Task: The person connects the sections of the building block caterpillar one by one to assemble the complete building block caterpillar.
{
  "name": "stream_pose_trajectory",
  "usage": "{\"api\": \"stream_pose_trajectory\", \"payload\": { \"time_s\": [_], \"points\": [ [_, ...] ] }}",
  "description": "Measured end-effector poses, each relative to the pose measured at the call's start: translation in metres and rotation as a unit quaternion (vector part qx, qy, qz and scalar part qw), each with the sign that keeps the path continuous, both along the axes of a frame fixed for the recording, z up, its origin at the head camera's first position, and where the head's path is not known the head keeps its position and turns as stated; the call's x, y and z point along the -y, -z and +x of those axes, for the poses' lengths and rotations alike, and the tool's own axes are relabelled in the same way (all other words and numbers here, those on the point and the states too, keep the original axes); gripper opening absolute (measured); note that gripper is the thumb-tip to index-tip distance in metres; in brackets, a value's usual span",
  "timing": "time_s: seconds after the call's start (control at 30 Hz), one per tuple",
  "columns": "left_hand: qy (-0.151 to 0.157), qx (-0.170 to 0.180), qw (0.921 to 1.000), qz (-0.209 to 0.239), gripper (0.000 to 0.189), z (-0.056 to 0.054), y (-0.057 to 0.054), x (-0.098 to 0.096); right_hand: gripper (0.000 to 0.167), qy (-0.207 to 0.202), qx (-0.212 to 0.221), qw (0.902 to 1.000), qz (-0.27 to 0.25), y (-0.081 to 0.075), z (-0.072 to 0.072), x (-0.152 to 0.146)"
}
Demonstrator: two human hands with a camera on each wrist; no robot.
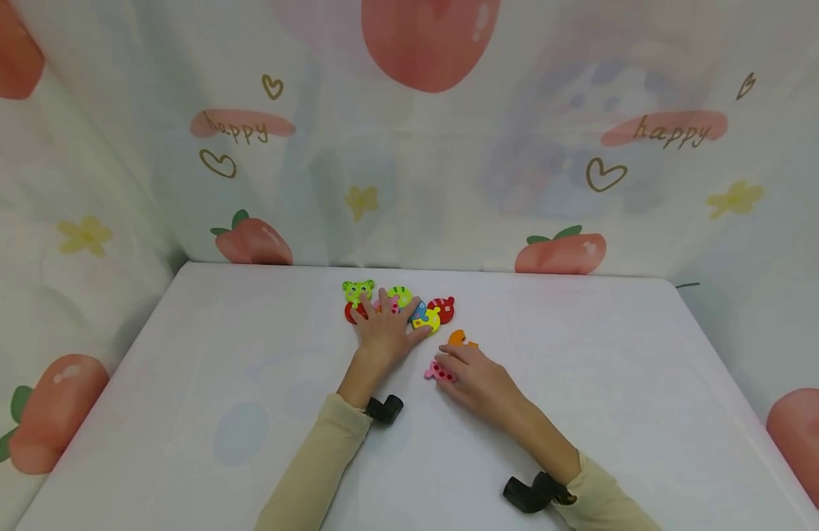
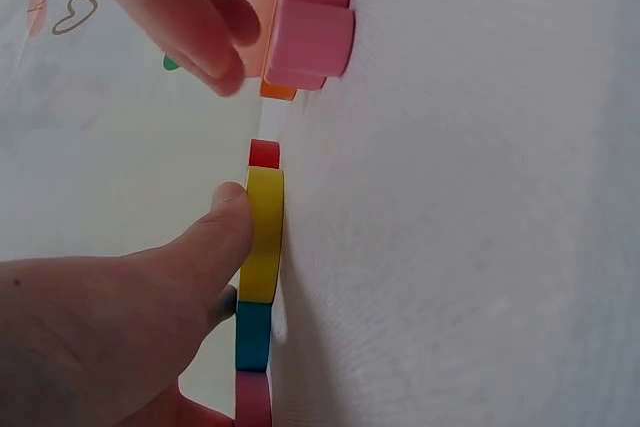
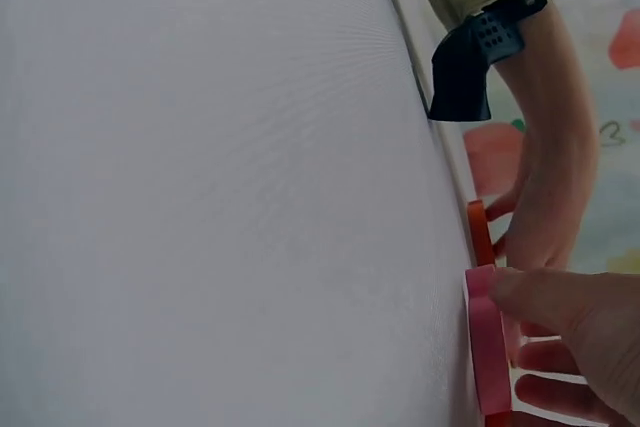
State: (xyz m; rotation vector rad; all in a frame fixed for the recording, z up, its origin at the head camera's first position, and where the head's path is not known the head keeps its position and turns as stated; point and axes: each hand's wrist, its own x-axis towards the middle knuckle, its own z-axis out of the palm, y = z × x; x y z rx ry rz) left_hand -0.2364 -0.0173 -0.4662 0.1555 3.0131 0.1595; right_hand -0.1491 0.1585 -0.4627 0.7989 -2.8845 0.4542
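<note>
My left hand (image 1: pixel 383 335) spreads its fingers over a cluster of flat, colourful animal-shaped blocks. In the left wrist view its thumb touches the side of a yellow block (image 2: pixel 264 237), beside a blue block (image 2: pixel 253 337). A green animal face block (image 1: pixel 358 290) and a striped green block (image 1: pixel 401 295) lie near those fingertips; a red block (image 1: pixel 443 310) sits to the right. My right hand (image 1: pixel 479 380) reaches over a pink spotted block (image 1: pixel 441 372), partly hiding it. Its thumb touches that pink block (image 3: pixel 487 342) in the right wrist view. Just beyond lies an orange block (image 1: pixel 457 338), partly covered.
A white cloth covers the table (image 1: pixel 250 354). Behind it hangs a curtain (image 1: pixel 409 162) printed with peaches, hearts and flowers. Each wrist wears a black camera mount, the left one (image 1: pixel 385 410) close to the table and the right one (image 1: pixel 532 494) nearer the front.
</note>
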Motion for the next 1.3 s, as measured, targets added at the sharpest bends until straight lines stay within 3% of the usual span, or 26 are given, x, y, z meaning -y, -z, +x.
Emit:
{"api": "stream_pose_trajectory", "payload": {
  "time_s": [0.17, 0.4, 0.63, 0.77, 1.0, 1.13, 1.3],
  "points": [
    [0.001, 0.003, 1.0, 0.005, 0.072, -0.0004, -0.0002, 0.0001, 0.042, -0.003, 0.028, 0.9996, 0.007, 0.0012, -0.0013, 0.0049],
    [0.0, 0.001, 1.0, 0.0, 0.072, -0.0006, -0.0016, -0.0002, 0.031, -0.041, 0.043, 0.9978, -0.032, -0.0014, 0.0013, 0.0085],
    [0.005, -0.003, 0.9999, 0.014, 0.071, 0.0003, -0.0005, 0.0, 0.037, -0.022, 0.081, 0.9959, -0.034, -0.005, 0.0038, 0.0092],
    [0.022, -0.012, 0.999, 0.038, 0.07, 0.0004, 0.0026, 0.0004, 0.038, -0.018, 0.107, 0.9935, -0.035, -0.0066, 0.0052, 0.0094],
    [0.044, -0.006, 0.9986, 0.03, 0.069, 0.0007, 0.0048, -0.0015, 0.019, -0.059, 0.077, 0.9948, -0.03, -0.004, 0.0035, 0.0086],
    [0.053, -0.001, 0.9984, 0.02, 0.068, 0.002, 0.0025, -0.003, 0.024, -0.067, 0.09, 0.9935, -0.022, -0.0024, 0.0024, 0.0079],
    [0.057, -0.003, 0.998, 0.027, 0.064, 0.0037, -0.0003, -0.0047, 0.042, -0.04, 0.126, 0.991, -0.021, -0.0053, 0.0026, 0.0087]
  ]
}}
